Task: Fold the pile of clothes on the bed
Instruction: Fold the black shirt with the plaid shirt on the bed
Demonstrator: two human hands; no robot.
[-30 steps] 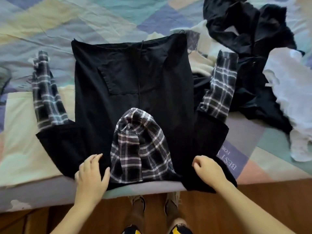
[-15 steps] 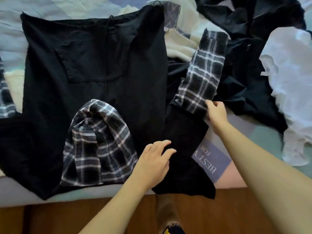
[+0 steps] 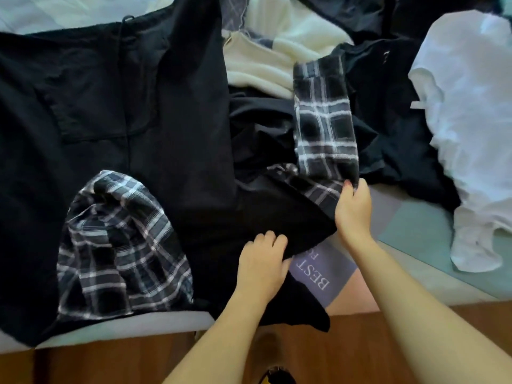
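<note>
Below, wood floor (image 3: 110, 364); patchwork bedspread (image 3: 410, 234). Left hand (image 3: 261, 263), right hand (image 3: 353, 210) grip hoodie sleeve (image 3: 291, 212).

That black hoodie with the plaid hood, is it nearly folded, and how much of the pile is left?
Barely begun. Done: the black hoodie lies spread flat, plaid hood on top. In hand: the right hand pinches the plaid sleeve cuff, and the left hand grips the sleeve's black fabric. Left: the body fold, plus the unfolded black clothes, cream garment and white garment.

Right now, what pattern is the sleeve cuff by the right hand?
Black-and-white plaid cuff, clearest in the head view.
</note>
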